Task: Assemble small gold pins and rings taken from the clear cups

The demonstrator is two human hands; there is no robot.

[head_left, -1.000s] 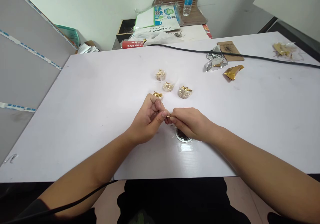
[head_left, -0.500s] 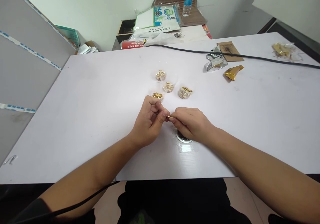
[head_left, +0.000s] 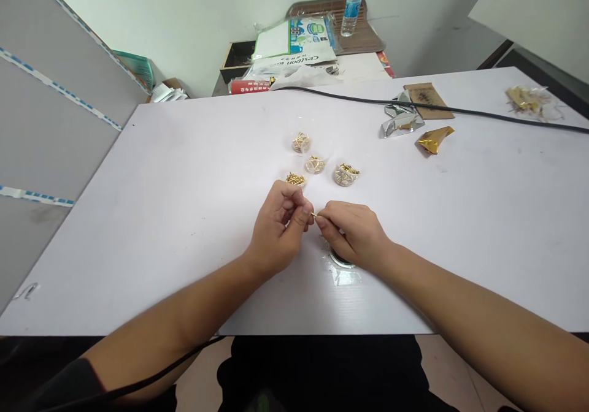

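Note:
Fingertip to fingertip, my two hands pinch a thin gold-coloured pin-like piece (head_left: pixel 314 215) above the table. My left hand (head_left: pixel 280 225) is closed on its left end and my right hand (head_left: pixel 354 231) on its right end. Its exact kind is too small to make out. Just beyond my left hand is a small clear cup of gold pieces (head_left: pixel 295 179), partly hidden by the fingers. Further cups of gold pieces stand behind: one on the right (head_left: pixel 346 174), one in the middle (head_left: pixel 315 164) and one farthest back (head_left: pixel 300 142). Under my right hand shows a round, dark, silver-rimmed disc (head_left: pixel 343 261), mostly covered.
A black cable (head_left: pixel 359 99) runs across the back of the white table (head_left: pixel 184 173). Silver foil packets (head_left: pixel 401 124), a gold wrapper (head_left: pixel 433 140) and brown card (head_left: pixel 427 100) lie at the back right. A water bottle (head_left: pixel 352 15) stands behind the table.
The fingertips of my two hands are slightly farther apart, with more of the thin gold piece showing between them. The whole view has shifted a little.

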